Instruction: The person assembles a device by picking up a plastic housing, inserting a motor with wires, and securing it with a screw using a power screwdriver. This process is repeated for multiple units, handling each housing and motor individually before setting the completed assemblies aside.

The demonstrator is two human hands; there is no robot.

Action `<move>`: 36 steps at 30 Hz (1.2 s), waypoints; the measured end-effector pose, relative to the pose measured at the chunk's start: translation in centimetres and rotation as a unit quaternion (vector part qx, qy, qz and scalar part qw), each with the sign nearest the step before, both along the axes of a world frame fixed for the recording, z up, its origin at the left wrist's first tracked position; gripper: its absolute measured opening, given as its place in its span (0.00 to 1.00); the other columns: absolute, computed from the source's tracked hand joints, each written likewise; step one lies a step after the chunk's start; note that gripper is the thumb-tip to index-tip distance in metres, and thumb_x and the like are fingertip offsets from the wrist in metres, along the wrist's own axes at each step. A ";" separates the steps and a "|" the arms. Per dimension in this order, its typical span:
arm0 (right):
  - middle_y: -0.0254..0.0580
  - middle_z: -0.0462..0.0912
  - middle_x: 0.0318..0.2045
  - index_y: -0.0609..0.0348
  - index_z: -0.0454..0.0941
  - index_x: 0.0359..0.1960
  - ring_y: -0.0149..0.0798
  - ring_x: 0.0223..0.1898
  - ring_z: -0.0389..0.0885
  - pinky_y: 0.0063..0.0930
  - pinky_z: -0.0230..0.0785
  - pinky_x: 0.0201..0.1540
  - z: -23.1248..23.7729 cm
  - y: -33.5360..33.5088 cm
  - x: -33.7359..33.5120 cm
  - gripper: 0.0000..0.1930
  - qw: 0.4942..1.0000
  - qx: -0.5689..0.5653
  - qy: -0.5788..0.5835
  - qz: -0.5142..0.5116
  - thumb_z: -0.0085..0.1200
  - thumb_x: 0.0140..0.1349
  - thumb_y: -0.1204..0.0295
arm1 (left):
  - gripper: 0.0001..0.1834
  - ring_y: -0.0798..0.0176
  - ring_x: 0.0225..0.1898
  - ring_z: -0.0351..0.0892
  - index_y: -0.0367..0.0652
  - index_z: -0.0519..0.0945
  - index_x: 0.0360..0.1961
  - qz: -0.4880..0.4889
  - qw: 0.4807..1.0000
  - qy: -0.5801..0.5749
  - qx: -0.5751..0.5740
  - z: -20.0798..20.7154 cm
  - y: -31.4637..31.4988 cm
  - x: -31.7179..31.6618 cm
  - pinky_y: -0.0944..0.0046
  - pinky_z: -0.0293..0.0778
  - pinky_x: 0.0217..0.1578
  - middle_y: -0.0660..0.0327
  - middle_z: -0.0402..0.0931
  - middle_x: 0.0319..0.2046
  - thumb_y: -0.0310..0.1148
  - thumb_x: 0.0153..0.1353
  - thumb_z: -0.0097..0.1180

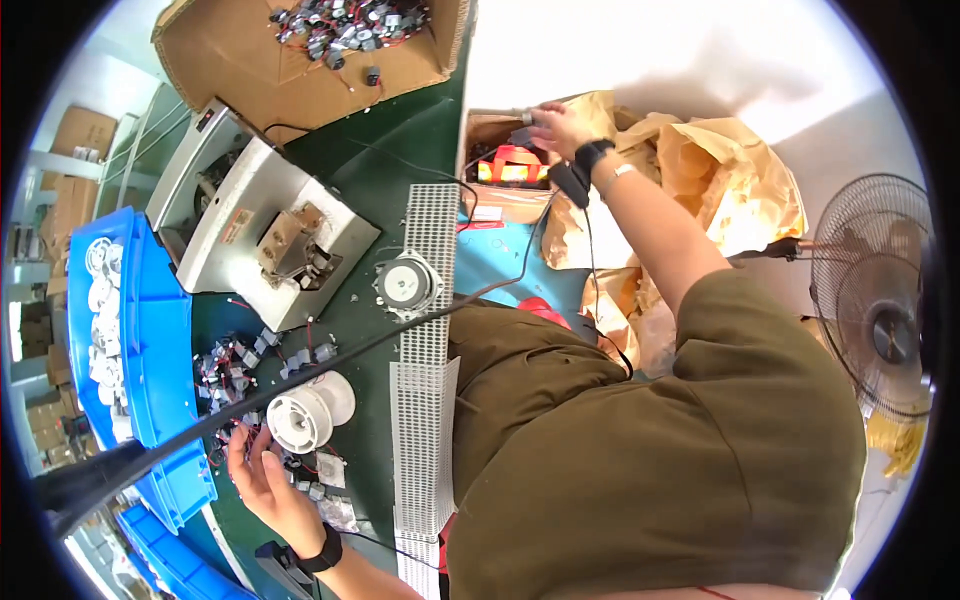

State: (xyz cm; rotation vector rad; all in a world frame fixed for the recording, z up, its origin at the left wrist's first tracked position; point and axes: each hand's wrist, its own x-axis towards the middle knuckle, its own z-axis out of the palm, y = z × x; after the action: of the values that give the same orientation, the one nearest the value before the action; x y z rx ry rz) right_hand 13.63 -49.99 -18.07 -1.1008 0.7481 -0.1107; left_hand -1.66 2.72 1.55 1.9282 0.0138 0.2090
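Probably for easy reach, a white spool (318, 408) lies near the table's (374, 425) edge, beside the spread left hand (273, 492); the right hand (558, 132), grip unclear, is above a carton (515, 206).

The green table (410, 122) is holding up a brown box (235, 60) and a silver machine (222, 240). White strips (424, 440) with holes are lying along its edge. A white spool (322, 402) is sitting beside many small grey parts (228, 368).
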 end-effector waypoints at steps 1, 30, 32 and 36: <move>0.46 0.74 0.40 0.59 0.66 0.51 0.41 0.38 0.77 0.31 0.74 0.33 -1.9 -2.2 1.5 0.22 0.992 -0.118 0.015 0.032 0.57 0.55 0.71 | 0.21 0.57 0.50 0.71 0.35 0.65 0.56 0.009 1.000 0.009 -0.027 0.0 0.1 -0.1 0.59 0.65 0.53 0.52 0.66 0.55 0.30 0.63 0.48; 0.41 0.76 0.35 0.65 0.69 0.47 0.33 0.36 0.77 0.26 0.70 0.40 29.6 33.9 -19.2 0.14 0.674 0.115 -0.534 0.497 0.49 0.58 0.81 | 0.10 0.52 0.31 0.78 0.39 0.81 0.33 -0.072 0.926 -0.132 0.347 -0.9 -1.0 10.9 0.59 0.73 0.33 0.52 0.78 0.30 0.32 0.51 0.59; 0.41 0.75 0.34 0.65 0.69 0.47 0.33 0.35 0.77 0.26 0.70 0.39 30.0 33.6 -19.2 0.15 0.681 0.108 -0.523 0.501 0.49 0.57 0.82 | 0.11 0.51 0.31 0.78 0.39 0.81 0.31 -0.082 0.934 -0.118 0.326 -0.9 -2.0 12.3 0.58 0.73 0.33 0.52 0.77 0.27 0.34 0.49 0.60; 0.41 0.75 0.33 0.66 0.68 0.47 0.33 0.34 0.77 0.26 0.70 0.39 30.6 32.4 -18.0 0.15 0.695 0.088 -0.495 0.514 0.50 0.56 0.83 | 0.11 0.50 0.28 0.78 0.39 0.81 0.27 -0.100 0.937 -0.054 0.329 -0.1 -3.4 12.6 0.58 0.72 0.30 0.54 0.77 0.23 0.36 0.46 0.63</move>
State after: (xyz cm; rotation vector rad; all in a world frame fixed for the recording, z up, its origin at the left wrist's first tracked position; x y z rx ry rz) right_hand -4.36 -17.57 12.56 -0.9452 -0.8738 0.3131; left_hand 10.97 -0.70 1.49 2.5624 -0.3668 0.1981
